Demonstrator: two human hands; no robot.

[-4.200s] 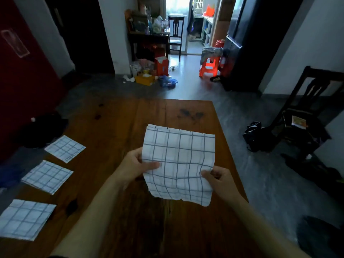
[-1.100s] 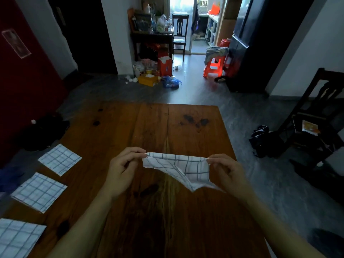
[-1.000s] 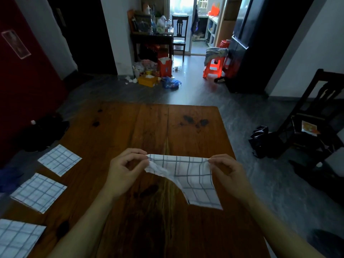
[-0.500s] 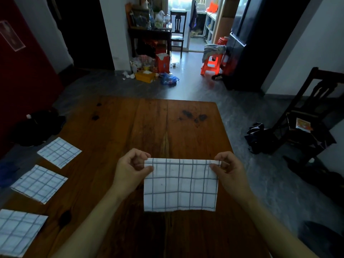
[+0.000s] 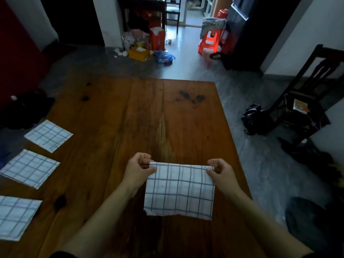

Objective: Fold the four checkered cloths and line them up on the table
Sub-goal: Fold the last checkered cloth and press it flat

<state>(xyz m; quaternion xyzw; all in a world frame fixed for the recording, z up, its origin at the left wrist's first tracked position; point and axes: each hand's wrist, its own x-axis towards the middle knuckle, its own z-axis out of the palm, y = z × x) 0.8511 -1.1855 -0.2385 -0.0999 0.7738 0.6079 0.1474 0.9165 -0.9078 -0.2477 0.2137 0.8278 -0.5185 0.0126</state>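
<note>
A white cloth with a dark blue check [image 5: 179, 190] hangs folded in half above the near right part of the wooden table [image 5: 130, 116]. My left hand [image 5: 138, 169] pinches its top left corner and my right hand [image 5: 221, 171] pinches its top right corner. Three folded checkered cloths lie in a row along the table's left edge: the far one [image 5: 48, 135], the middle one [image 5: 29, 168] and the near one [image 5: 15, 216], which the frame's left edge cuts off.
A dark wooden chair [image 5: 309, 94] stands right of the table with a black bag [image 5: 254, 121] on the floor beside it. Boxes and bags [image 5: 145, 47] and an orange stool [image 5: 209, 40] sit on the floor beyond the far edge.
The cloth went from open and upright to folded in half, its doubled layers now hanging flat from my two hands. My hands drew slightly nearer to me.
</note>
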